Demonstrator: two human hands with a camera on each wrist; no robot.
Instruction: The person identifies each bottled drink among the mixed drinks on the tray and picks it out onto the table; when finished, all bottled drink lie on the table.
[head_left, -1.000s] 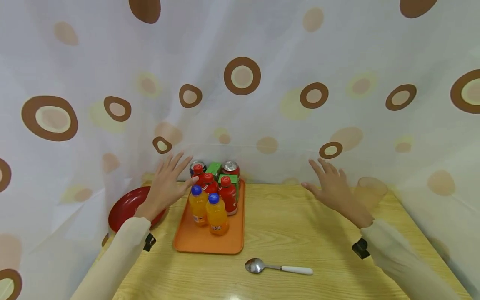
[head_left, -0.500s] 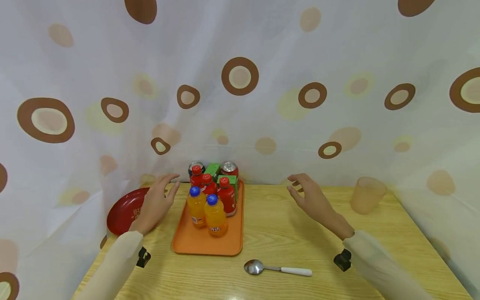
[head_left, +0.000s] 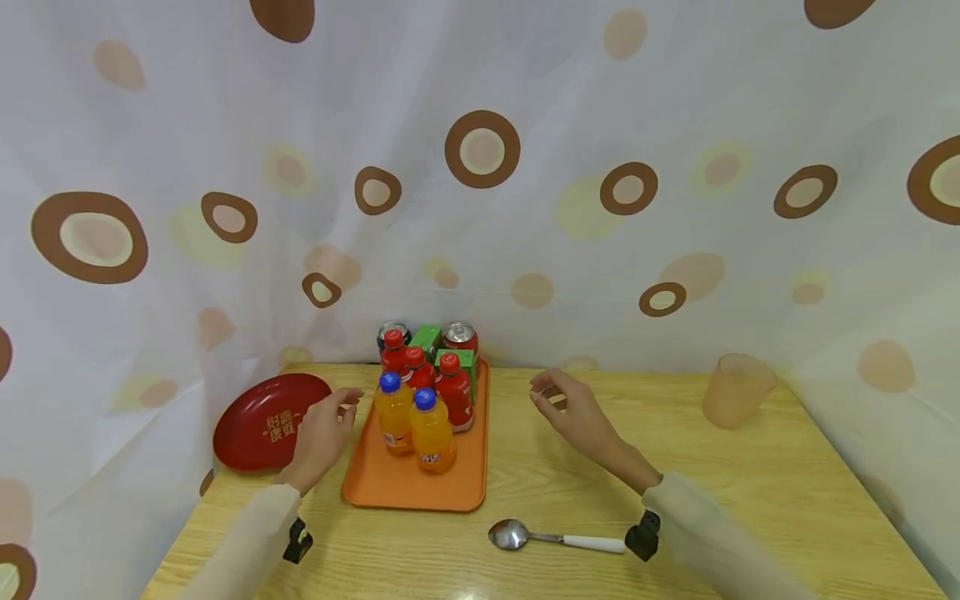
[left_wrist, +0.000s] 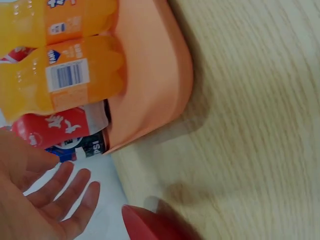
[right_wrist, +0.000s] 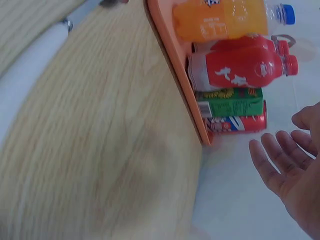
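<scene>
My left hand (head_left: 322,439) and right hand (head_left: 582,422), fingers relaxed and unloaded, flank the tray (head_left: 390,487). Bottles (head_left: 432,435) on the tray partly obscure the rear dark can (left_wrist: 91,146).

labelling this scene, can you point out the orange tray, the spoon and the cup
Orange tray (head_left: 415,490), head view: the bare floor near its front edge.
Spoon (head_left: 576,541), head view: the white handle, close to the metal neck.
Cup (head_left: 732,401), head view: the middle of its side wall.
</scene>
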